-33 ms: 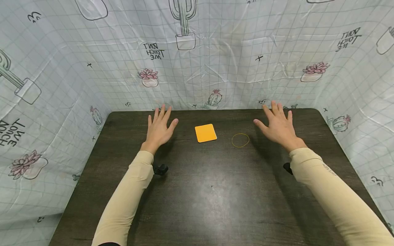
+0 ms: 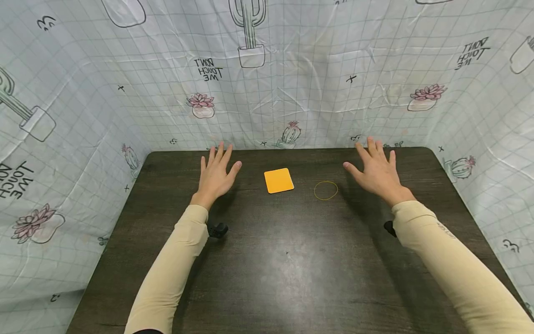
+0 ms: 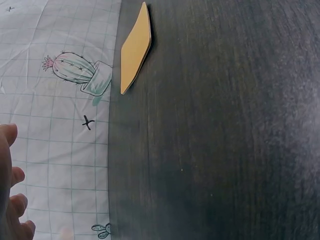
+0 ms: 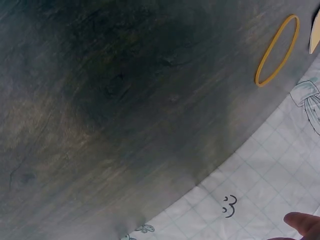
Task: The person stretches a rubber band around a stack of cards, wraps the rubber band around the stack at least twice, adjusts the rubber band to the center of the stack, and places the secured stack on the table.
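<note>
A flat orange square card (image 2: 279, 181) with rounded corners lies on the dark table, between the two hands. To its right a thin yellow rubber band (image 2: 314, 190) rests in a loose oval. My left hand (image 2: 215, 178) is held above the table left of the card, fingers straight and spread, holding nothing. Over on the right, my right hand (image 2: 377, 174) hovers with fingers spread and its thumb toward the rubber band, also without anything in it. The left wrist view shows the card (image 3: 136, 50) near the back edge; the right wrist view shows the rubber band (image 4: 270, 49).
The dark wood-grain table (image 2: 267, 260) reaches back to a white curtain (image 2: 292, 83) printed with cacti and grid lines, which also hangs at both sides. Beige sleeves (image 2: 171, 260) cover the forearms, and a small black device (image 2: 217, 230) sits at the left wrist.
</note>
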Demonstrator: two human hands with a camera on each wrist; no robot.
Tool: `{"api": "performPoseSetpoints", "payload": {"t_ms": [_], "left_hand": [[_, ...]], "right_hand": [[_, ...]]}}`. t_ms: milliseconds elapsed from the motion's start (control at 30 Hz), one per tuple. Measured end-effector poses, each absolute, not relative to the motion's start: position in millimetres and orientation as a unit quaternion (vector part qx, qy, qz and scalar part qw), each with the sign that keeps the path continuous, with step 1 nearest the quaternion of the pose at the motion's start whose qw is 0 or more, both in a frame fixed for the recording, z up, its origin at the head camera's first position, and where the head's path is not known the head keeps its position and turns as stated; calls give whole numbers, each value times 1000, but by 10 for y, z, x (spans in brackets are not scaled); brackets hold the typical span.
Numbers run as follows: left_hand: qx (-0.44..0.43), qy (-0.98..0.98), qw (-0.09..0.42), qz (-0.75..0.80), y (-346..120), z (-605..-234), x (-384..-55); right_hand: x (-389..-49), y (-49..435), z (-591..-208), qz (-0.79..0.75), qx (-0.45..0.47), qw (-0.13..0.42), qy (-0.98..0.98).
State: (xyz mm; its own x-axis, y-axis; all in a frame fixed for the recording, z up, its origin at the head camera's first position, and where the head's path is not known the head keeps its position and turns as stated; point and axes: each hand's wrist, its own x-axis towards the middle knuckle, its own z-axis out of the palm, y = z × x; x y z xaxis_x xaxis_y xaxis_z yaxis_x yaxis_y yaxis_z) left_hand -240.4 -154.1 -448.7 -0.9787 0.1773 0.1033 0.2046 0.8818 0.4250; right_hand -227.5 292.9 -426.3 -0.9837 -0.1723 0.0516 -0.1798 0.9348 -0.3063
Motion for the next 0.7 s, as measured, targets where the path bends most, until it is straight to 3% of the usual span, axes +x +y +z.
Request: {"api": "performPoseSetpoints", "payload": {"t_ms": [700], "left_hand": [[-99, -968, 21, -230, -1472, -4520, -2396]], "right_hand": [[-2243, 2911, -4312, 162, 84, -6, -983]]}}
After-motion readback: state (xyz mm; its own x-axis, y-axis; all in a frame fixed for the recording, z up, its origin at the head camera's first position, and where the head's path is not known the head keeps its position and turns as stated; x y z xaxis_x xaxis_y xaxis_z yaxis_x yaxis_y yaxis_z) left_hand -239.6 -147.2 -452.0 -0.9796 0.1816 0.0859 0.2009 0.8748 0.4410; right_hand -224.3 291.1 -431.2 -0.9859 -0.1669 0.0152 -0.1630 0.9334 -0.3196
